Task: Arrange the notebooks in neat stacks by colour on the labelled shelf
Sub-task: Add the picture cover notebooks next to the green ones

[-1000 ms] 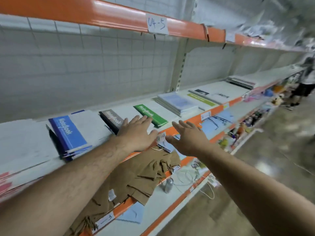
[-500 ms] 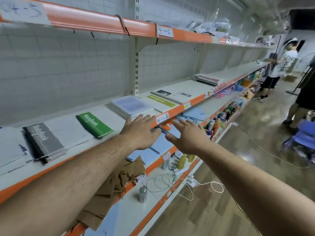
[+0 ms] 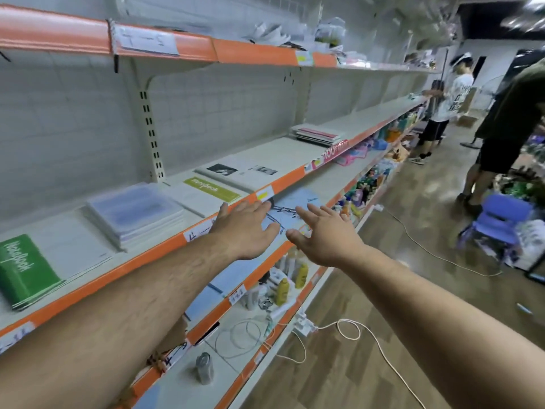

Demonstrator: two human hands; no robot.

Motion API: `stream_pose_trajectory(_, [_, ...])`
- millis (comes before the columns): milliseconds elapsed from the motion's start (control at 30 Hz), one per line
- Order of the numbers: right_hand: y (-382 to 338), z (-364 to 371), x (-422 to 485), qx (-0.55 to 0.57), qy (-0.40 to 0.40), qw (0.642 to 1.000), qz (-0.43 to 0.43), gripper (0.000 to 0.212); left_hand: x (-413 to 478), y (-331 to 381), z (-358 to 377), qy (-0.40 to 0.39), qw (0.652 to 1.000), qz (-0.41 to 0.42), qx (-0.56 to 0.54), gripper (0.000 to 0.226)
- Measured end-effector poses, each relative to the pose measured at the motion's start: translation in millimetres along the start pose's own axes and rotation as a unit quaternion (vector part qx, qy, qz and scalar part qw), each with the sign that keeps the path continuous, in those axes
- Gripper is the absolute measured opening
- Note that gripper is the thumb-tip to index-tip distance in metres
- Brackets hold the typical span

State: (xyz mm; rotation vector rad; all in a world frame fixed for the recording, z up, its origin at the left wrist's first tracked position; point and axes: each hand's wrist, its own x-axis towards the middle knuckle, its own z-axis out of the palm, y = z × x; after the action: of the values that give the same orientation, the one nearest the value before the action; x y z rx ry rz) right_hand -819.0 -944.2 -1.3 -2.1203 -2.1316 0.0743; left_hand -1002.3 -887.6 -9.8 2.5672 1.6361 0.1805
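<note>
Green notebook (image 3: 23,270) now lies at the shelf's (image 3: 280,154) front edge, far left; blue and grey ones have left our view. Our left hand (image 3: 247,228) and right hand (image 3: 324,236) hover at that edge, open and empty, so we judge nothing is yet being stacked.

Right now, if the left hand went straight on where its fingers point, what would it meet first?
Probably the shelf's orange front edge by the yellow label; the open left hand points at it. Depth is unclear: it may pass above, toward the white notebooks.
</note>
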Motion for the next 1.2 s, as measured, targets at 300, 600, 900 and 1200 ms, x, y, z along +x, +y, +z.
stream_pose_trajectory(300, [89.6, -5.3, 110.7, -0.012, 0.017, 0.999, 0.044, 0.073, 157.5, 38.7, 8.5, -0.010, 0.998, 0.055, -0.007, 0.066])
stream_pose_trajectory(600, [182.3, -3.3, 199.6, -0.008, 0.029, 0.996, 0.088, 0.072, 294.6, 82.3, 24.3, -0.027, 0.994, 0.102, -0.008, 0.065])
stream_pose_trajectory(900, [306.9, 1.8, 281.4, 0.009, 0.004, 0.997, 0.083, 0.072, 415.7, 152.9, 54.5, -0.035, 0.996, 0.080, -0.007, 0.065])
stream_pose_trajectory(1200, [430.2, -17.0, 379.6, 0.019, -0.015, 1.000, -0.020, 0.074, 514.3, 216.2, 65.9, 0.007, 1.000, -0.020, -0.023, 0.065])
